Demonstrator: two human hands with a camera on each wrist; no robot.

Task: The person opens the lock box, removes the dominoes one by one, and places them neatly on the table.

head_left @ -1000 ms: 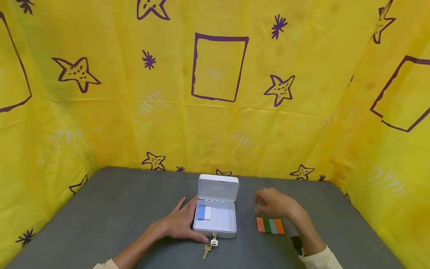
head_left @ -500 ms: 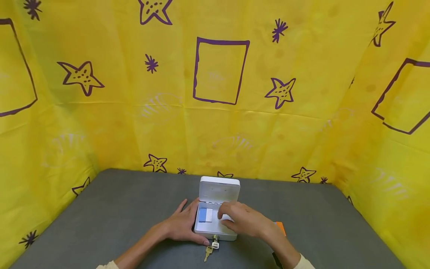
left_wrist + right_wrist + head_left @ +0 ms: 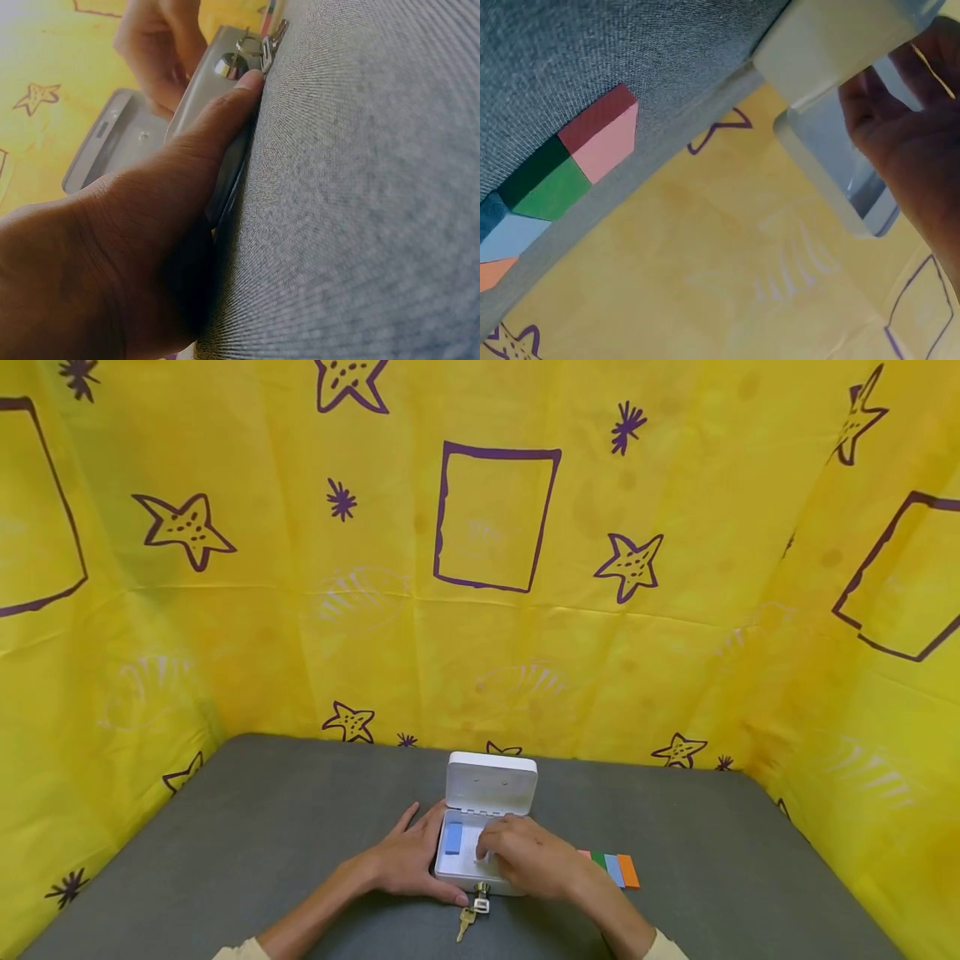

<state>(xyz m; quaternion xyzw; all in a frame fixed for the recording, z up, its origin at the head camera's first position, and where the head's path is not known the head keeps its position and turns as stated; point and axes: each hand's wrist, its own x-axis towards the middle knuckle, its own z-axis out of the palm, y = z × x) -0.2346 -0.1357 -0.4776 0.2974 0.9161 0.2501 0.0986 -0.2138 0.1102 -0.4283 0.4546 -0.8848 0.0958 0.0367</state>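
A small white metal cash box (image 3: 450,876) stands with its lid (image 3: 492,785) up; a key hangs in the front lock (image 3: 229,66) with a second key (image 3: 466,924) on its ring. My left hand (image 3: 408,860) rests against the box's left side, fingers outstretched and thumb (image 3: 238,94) lying along the front. Inside, a blue block (image 3: 453,839) lies by the left wall. My right hand (image 3: 531,858) reaches over the right wall into the box, fingers bent down, pinching the white block, mostly hidden under the fingertips.
Right of the box stands a row of blocks: pink (image 3: 609,142), green (image 3: 553,187), light blue (image 3: 514,236) and orange (image 3: 628,872). The right forearm crosses in front of the row. Yellow patterned cloth (image 3: 495,677) encloses the grey table (image 3: 315,793) at the back and sides.
My right hand has moved left from above the block row into the box. The white block no longer shows beside the blue one. My left hand has stayed at the box.
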